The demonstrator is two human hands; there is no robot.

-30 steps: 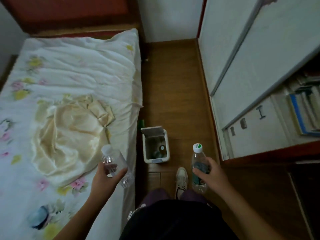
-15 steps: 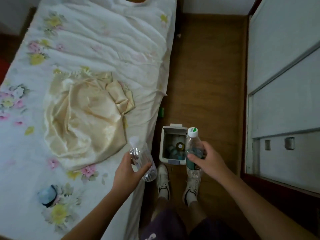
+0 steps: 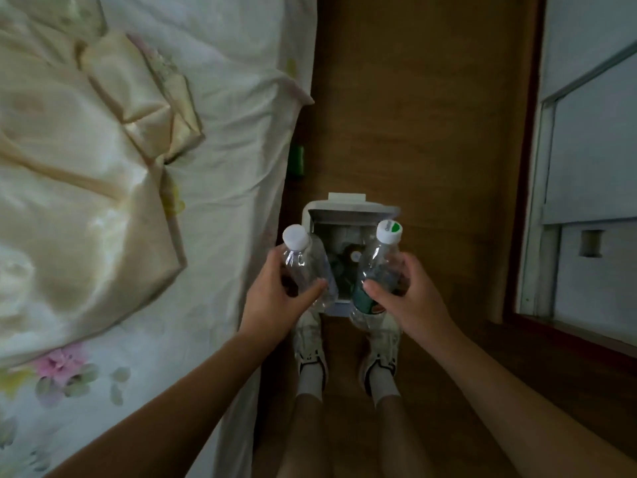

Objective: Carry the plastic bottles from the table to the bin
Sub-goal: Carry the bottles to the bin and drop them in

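A small white bin [image 3: 348, 212] stands open on the wooden floor just in front of my feet, with several bottles inside it. My left hand [image 3: 275, 298] grips a clear plastic bottle [image 3: 306, 265] with a white cap, held over the bin's left edge. My right hand [image 3: 410, 294] grips a clear bottle with a green label [image 3: 375, 270] and a white-and-green cap, held over the bin's right side. Both bottles tilt slightly, caps pointing away from me.
A bed [image 3: 220, 98] with white floral bedding and a cream satin cloth [image 3: 86, 174] fills the left side, its edge close to the bin. A small green object [image 3: 296, 160] sits by the bed edge. A white wardrobe [image 3: 586, 150] lines the right. The wooden floor [image 3: 424, 115] runs between them.
I have stepped up to the bin and leaned over it. Both hands moved inward and forward, bringing the two bottles above the bin's opening.
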